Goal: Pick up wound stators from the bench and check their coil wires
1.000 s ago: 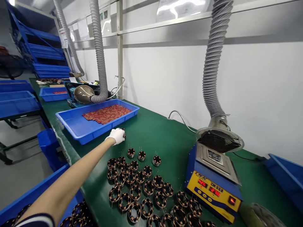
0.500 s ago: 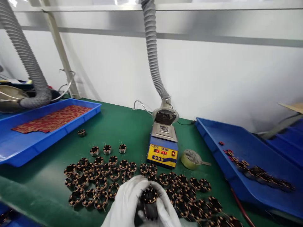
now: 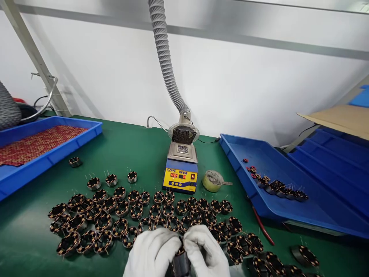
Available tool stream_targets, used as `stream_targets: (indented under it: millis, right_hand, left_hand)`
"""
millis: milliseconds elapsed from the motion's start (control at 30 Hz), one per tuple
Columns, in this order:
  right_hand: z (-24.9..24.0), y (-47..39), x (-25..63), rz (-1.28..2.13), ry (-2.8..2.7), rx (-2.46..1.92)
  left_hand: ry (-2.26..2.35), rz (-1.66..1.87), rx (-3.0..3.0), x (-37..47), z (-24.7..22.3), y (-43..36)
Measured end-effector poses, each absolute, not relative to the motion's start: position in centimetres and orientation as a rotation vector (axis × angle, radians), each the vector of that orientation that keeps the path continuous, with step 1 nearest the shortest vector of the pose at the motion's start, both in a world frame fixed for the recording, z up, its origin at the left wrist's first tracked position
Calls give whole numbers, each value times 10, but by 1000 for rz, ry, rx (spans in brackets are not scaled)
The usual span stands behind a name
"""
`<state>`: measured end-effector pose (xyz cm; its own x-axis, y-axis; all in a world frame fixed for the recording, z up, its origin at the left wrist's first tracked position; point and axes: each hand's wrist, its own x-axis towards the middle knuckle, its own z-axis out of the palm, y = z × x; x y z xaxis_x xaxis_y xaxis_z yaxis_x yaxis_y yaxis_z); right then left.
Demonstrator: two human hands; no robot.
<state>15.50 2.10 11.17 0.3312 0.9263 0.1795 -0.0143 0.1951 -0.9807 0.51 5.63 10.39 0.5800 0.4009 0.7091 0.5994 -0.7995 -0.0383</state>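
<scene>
Both of my hands wear white gloves and meet at the bottom centre of the view. My left hand (image 3: 152, 252) and my right hand (image 3: 206, 250) together grip one dark wound stator coil (image 3: 180, 261), mostly hidden between the fingers. Just beyond them, several similar copper-wound stator coils (image 3: 135, 211) lie spread over the green bench mat (image 3: 138, 154). One lone coil (image 3: 75, 161) sits apart at the left, near the blue tray of red parts (image 3: 43, 144).
A solder pot with a yellow display panel (image 3: 181, 169) stands mid-bench under a grey extraction hose (image 3: 165, 61). A small tin (image 3: 212, 181) sits beside it. The sloping blue tray (image 3: 273, 184) at right holds several coils. Cardboard (image 3: 337, 117) lies far right.
My left hand left the lone coil by the left tray and came back to my right hand; both now grip one coil. The view swung right and down.
</scene>
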Motion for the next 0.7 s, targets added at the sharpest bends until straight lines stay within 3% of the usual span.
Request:
stream_targets:
  millis: [100, 233, 567, 700]
  right_hand:
    - [118, 26, 168, 1110, -990, -944]
    - [120, 29, 185, 1334, -529, -583]
    - [98, 15, 146, 1550, -547, -840]
    - [97, 13, 143, 1631, -453, -790]
  left_hand:
    - [-1047, -1185, -2609, 11, 97, 54]
    - [-1209, -1318, -2630, 20, 89, 54]
    - [-1077, -1267, -2866, 5, 108, 53]
    - [-1057, -1613, -2895, 4, 115, 59]
